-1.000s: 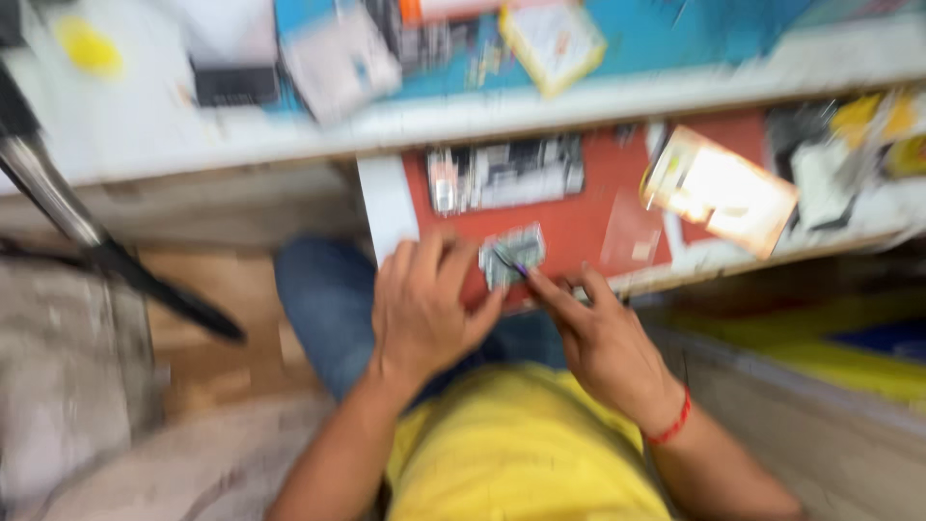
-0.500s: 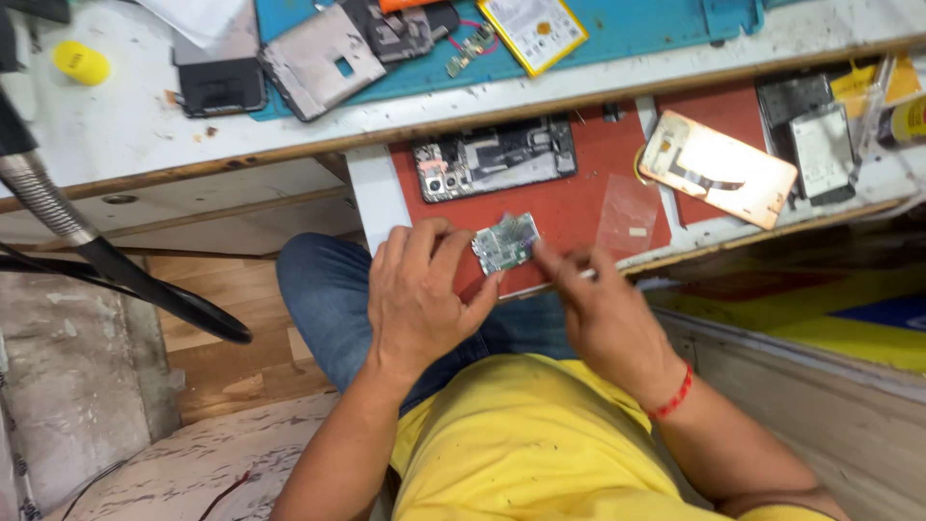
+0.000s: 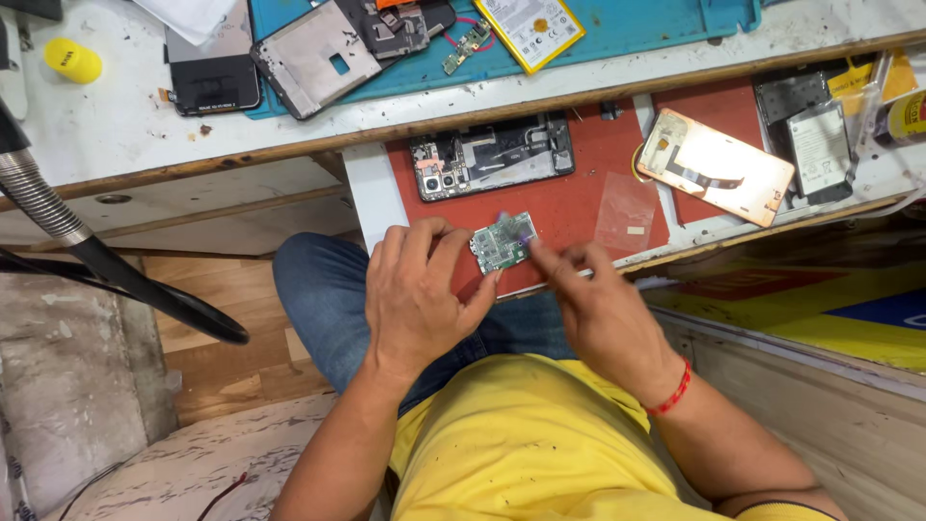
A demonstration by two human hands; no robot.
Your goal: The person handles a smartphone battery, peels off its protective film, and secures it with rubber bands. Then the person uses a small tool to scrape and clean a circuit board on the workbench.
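Fingers of the left hand (image 3: 417, 294) pinch the small green rectangular circuit board (image 3: 503, 242) by its lower left corner, thumb below and fingertips curled over the edge, so that hand is clamped on the board. Half a second back the board sat higher against the red mat and the right hand was further off to the side; now the right hand (image 3: 590, 307) has come in, its index finger stretched to the board's right edge with something small and purplish at the tip, too blurred to name. That hand's fingers are drawn together, though whether they grip a tool I cannot tell. The closer approach reads as work on the board's surface being under way rather than mere carrying. The board is held just above the near edge of the red rubber work mat (image 3: 579, 207), component side up, its long axis running from lower left to upper right, the higher end pointing toward the bench. Beyond it on the mat lies an opened dark phone chassis (image 3: 490, 159), and to the right a rose-gold phone back cover (image 3: 719, 166). Farther off, a blue mat (image 3: 637, 29) carries a grey metal phone frame (image 3: 311, 60).
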